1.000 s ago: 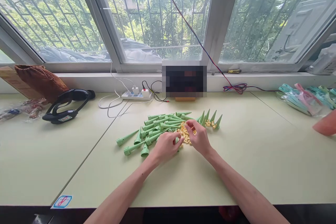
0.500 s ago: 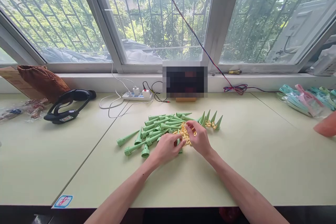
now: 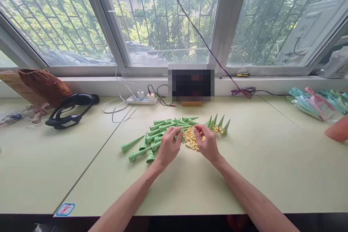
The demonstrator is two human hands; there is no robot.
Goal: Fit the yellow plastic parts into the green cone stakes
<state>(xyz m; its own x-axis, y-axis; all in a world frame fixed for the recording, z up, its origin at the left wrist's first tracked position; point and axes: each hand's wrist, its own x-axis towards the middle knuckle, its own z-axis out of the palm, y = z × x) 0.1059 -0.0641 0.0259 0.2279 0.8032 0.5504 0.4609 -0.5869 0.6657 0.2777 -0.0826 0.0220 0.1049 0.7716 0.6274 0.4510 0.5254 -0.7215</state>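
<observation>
My left hand (image 3: pixel 170 146) is closed around a green plastic spike (image 3: pixel 182 139), most of which the fingers hide. Under and beside that hand lies a heap of similar green hollow spikes (image 3: pixel 156 132) with ridged collars. My right hand (image 3: pixel 208 143) has its fingers bent together at the right edge of a pile of small yellow pegs (image 3: pixel 192 142); whatever sits between the fingertips is too small to make out. Right of it, several green spikes (image 3: pixel 221 121) stand point up, with yellow pegs at their bases.
Behind the heap are a power strip (image 3: pixel 143 99) with white cables and a blurred-out screen on a wooden stand (image 3: pixel 192 103). A black headset (image 3: pixel 72 110) and brown pouch (image 3: pixel 45 85) lie left. Bagged coloured plastic items (image 3: pixel 315 103) and an orange object (image 3: pixel 338 129) are right.
My left hand has moved up and slightly left from the front of the yellow pile, with a green spike in it. My right hand has barely shifted.
</observation>
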